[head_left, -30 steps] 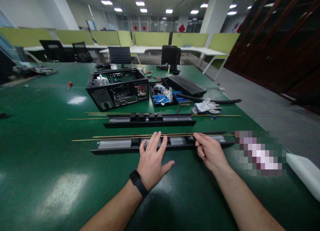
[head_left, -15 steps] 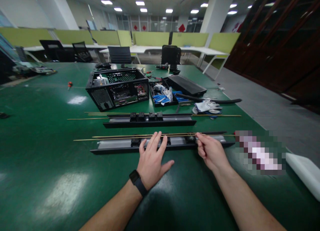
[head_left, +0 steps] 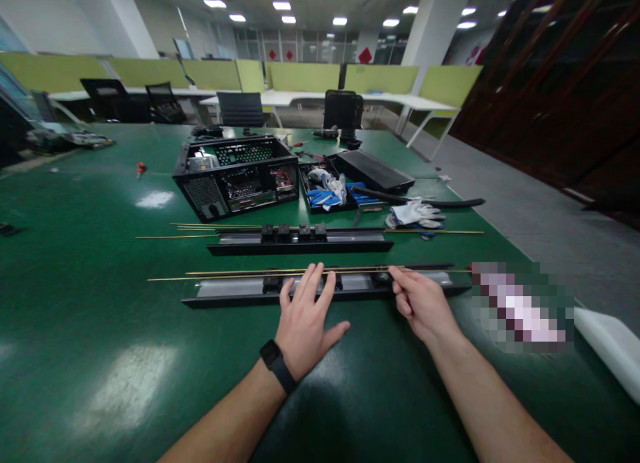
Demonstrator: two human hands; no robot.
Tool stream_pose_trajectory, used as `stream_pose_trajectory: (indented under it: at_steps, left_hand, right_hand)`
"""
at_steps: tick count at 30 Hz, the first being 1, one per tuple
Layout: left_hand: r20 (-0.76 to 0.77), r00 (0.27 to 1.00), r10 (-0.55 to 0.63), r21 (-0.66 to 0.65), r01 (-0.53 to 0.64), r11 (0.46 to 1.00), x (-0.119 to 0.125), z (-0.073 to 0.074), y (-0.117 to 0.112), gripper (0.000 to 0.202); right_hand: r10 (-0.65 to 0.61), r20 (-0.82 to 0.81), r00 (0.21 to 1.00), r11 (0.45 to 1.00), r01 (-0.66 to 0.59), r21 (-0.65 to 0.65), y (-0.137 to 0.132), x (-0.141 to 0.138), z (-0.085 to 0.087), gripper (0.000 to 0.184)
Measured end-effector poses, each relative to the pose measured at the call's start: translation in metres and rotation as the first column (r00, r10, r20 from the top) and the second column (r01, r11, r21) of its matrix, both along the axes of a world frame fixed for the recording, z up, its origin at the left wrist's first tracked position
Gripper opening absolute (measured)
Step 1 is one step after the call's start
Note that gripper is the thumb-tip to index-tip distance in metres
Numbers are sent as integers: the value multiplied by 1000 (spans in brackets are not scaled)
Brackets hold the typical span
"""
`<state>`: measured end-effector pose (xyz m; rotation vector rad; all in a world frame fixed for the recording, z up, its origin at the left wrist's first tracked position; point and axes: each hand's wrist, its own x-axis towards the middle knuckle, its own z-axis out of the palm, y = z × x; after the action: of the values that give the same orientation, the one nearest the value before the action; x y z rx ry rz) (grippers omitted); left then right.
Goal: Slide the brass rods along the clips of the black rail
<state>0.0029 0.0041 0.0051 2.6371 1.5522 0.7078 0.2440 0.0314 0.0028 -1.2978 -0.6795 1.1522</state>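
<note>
A long black rail point(head_left: 230, 295) with a grey channel lies across the green table point(head_left: 100, 329) in front of me. Thin brass rods point(head_left: 225, 274) run along its far edge. My left hand point(head_left: 306, 323), with a black watch on the wrist, lies flat with fingers spread on the rail's middle, fingertips at the rods. My right hand point(head_left: 420, 303) is closed in a pinch on a brass rod near the rail's right part. A second black rail point(head_left: 300, 241) with several small black blocks and more rods lies further back.
Behind the rails stand an open black computer case point(head_left: 235, 176), a black tray with blue and white gloves point(head_left: 327, 189), a flat black panel point(head_left: 375, 171), white gloves point(head_left: 415, 214) and a black hose point(head_left: 450, 202). A white object point(head_left: 607, 343) lies at the right edge.
The right hand slid slightly right along the rod, then back left. The left hand has stayed flat on the rail.
</note>
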Motion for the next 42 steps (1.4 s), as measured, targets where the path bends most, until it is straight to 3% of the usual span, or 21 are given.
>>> stream_pose_trajectory:
  at_steps: [14,25,42]
  left_hand:
    - [5,1000,-12,14,12,1000,0,0,1,76]
    - [11,1000,-4,16,4,1000,0,0,0,75]
    - [2,1000,-12,6,12,1000,0,0,0,76]
  right_hand:
    - [-56,-59,997,998,56,3,-1,-2,5,35]
    - [-2,9,1000,1000,2,15,-1,1,-1,40]
    - [-43,-70,997,999,44,14,-1,1,2,36]
